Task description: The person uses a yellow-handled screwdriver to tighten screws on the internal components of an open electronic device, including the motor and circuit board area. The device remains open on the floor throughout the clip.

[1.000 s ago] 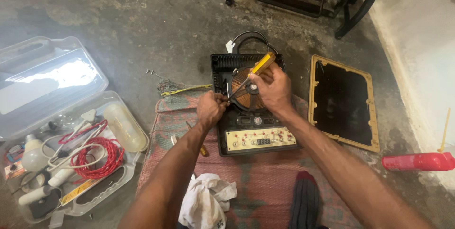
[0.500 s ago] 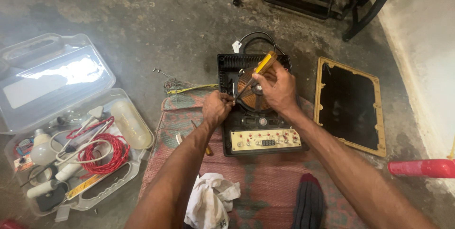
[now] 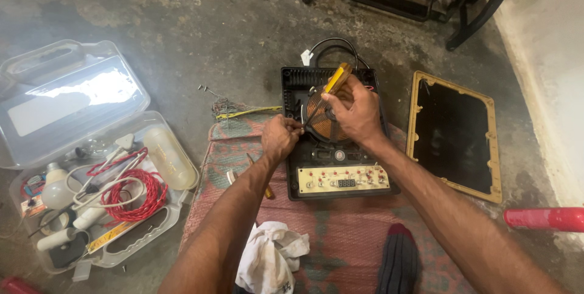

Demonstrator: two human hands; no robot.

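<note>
Two bare hands at work over one opened induction cooker [image 3: 336,172] on a patterned mat [image 3: 340,239] on the concrete floor. Right hand [image 3: 356,114] clamped around one yellow-handled screwdriver [image 3: 336,79], shaft angled down toward the left hand [image 3: 281,138], which is closed in a pinch at the cooker's left edge; what it pinches too small to tell. One copper coil [image 3: 316,111] exposed directly beneath the right hand, one control strip with a row of buttons just nearer than both wrists. One detached black glass top [image 3: 453,133] in a yellowish frame lying well to the right of the right hand. One open clear plastic case [image 3: 79,148] far left of the left hand, holding one red wire bundle [image 3: 131,193] and two pale bulbs. One white rag [image 3: 271,257] beneath the left forearm.
</note>
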